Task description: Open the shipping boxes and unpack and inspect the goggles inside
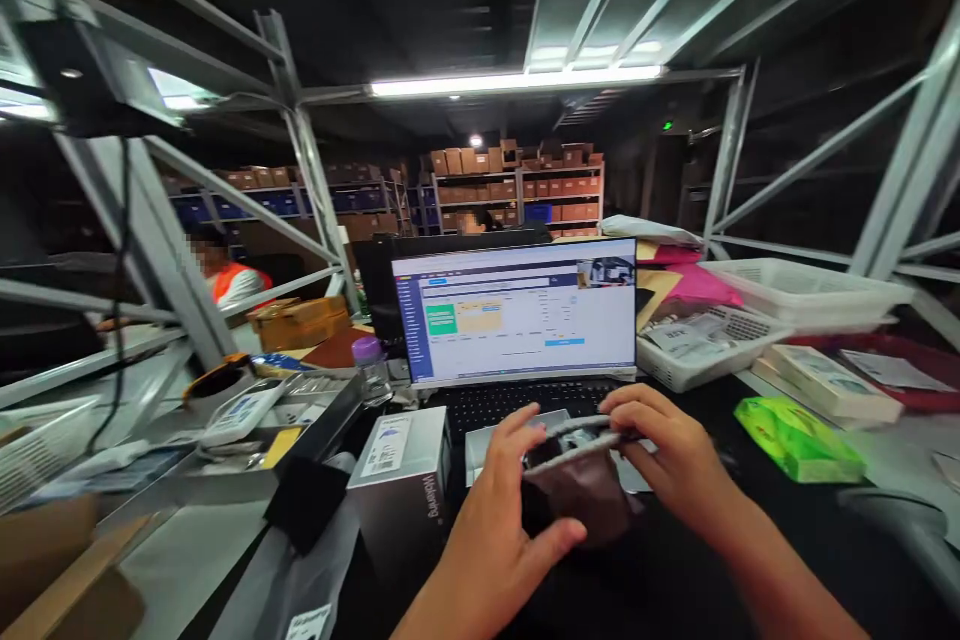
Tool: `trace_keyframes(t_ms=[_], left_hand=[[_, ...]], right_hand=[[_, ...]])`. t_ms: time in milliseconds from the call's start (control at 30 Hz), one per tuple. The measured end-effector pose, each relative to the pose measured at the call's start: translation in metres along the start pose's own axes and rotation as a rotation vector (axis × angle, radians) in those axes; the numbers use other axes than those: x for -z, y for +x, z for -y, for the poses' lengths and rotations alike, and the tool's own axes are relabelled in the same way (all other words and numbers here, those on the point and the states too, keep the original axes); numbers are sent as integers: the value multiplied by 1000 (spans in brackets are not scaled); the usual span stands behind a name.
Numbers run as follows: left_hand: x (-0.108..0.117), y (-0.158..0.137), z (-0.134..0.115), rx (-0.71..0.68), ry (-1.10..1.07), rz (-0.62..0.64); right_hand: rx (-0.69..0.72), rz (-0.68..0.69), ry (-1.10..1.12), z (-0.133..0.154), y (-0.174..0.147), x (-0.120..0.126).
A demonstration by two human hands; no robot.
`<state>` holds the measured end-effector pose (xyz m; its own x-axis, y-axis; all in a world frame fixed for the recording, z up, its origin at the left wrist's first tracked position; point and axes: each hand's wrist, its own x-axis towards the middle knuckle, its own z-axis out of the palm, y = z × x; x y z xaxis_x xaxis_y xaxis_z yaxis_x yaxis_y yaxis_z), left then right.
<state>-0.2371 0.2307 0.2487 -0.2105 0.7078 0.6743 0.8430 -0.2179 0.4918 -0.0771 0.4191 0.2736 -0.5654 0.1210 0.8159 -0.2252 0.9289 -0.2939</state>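
A small brownish pouch with a pale, thick rim is held mouth-up in front of the keyboard. My left hand is round its left side, the thumb across the front and the fingertips at the rim. On the right, my right hand pinches the rim between fingers and thumb. Something greyish shows in the pouch's mouth, too blurred to name. Behind the pouch lies an open white box, partly hidden by my hands. A grey box marked "Wokening" stands left of my left hand.
A monitor stands behind the keyboard. A purple-capped bottle is left of it. White baskets, a green packet and a grey scanner-like object are at right. Cluttered trays fill the left. A person in an orange vest sits beyond.
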Motion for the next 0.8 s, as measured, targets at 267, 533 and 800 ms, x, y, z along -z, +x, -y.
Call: trace_keyframes(t_ms=[267, 533, 800], left_hand=[[-69, -10, 6, 299, -267, -340], [-53, -4, 20, 243, -242, -398], [-43, 0, 22, -129, 156, -337]], right_hand=[[190, -298, -25, 23, -13, -44], [57, 99, -33, 32, -9, -10], [82, 96, -112, 44, -8, 0]])
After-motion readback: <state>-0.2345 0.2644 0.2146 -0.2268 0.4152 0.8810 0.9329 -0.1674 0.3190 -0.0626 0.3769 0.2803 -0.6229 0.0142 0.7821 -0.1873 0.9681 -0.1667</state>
